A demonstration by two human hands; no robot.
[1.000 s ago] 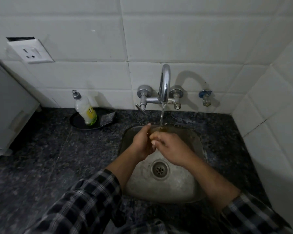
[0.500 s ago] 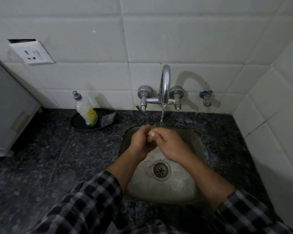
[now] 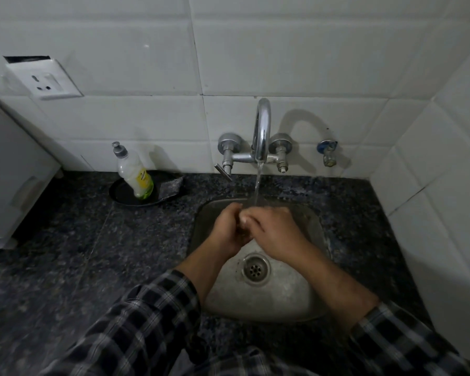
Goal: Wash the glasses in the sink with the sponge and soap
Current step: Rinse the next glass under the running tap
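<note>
My left hand (image 3: 228, 229) and my right hand (image 3: 274, 234) are pressed together over the back of the steel sink (image 3: 258, 302), right under the water running from the tap (image 3: 262, 131). My left hand curls around a small clear glass (image 3: 251, 206) that is almost wholly hidden. Only a faint edge of it shows where the stream lands. The fingers of my right hand wrap over it from the right. The soap bottle (image 3: 135, 175) and the grey sponge (image 3: 170, 187) rest in a dark dish (image 3: 125, 195) on the counter, left of the sink.
The drain (image 3: 256, 269) lies in front of my hands. A dark speckled counter (image 3: 106, 253) surrounds the sink. A white appliance (image 3: 8, 172) stands at the far left below a wall socket (image 3: 44, 80). A small valve (image 3: 327, 151) sticks out right of the tap. A tiled wall closes the right side.
My hands have closed tighter on each other and shifted slightly toward the stream. The amber glint between them seen a second ago is now covered.
</note>
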